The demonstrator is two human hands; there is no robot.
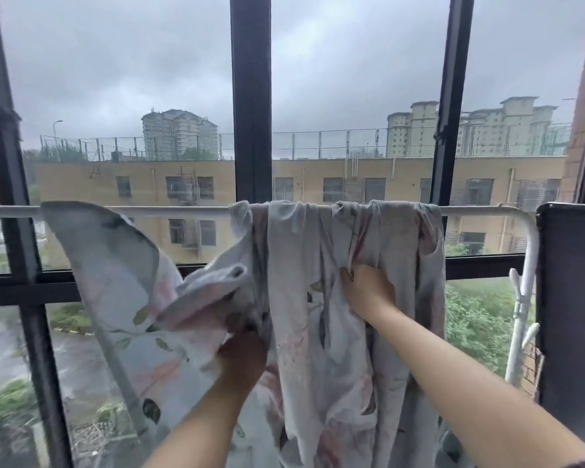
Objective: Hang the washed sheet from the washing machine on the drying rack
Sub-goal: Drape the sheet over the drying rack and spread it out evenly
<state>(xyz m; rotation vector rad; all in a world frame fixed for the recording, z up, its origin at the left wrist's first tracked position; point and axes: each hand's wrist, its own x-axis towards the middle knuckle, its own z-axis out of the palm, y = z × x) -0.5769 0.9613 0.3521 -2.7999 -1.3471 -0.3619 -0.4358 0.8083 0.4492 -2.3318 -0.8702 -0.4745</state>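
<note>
The sheet (pixel 304 298), pale with a faded print of leaves and pink flowers, hangs over the top bar of the white drying rack (pixel 169 211). It is bunched into folds along the middle and right stretch of the bar and falls straight down in front of it. Its left part is not over the bar: it fans up and out to the left, with one corner raised in front of the bar and a rolled edge curling back toward the centre.

The left hand (pixel 244 356) is low at the centre, seen from the back. It is clenched round a gathered bunch of that loose left part, with its fingertips buried in the cloth. The right hand (pixel 368 288) is higher, just under the bar, and its curled fingers (pixel 348 275) pinch a fold of the hanging part. Both forearms reach up from below.

At the right the bar bends down into an upright that carries white pegs (pixel 517 282), just beside a dark panel (pixel 574 298). Behind the rack stands a window frame (pixel 252 96) of dark bars. Through the glass there is a long yellow building (pixel 402 170), with taller blocks behind it under a grey sky
</note>
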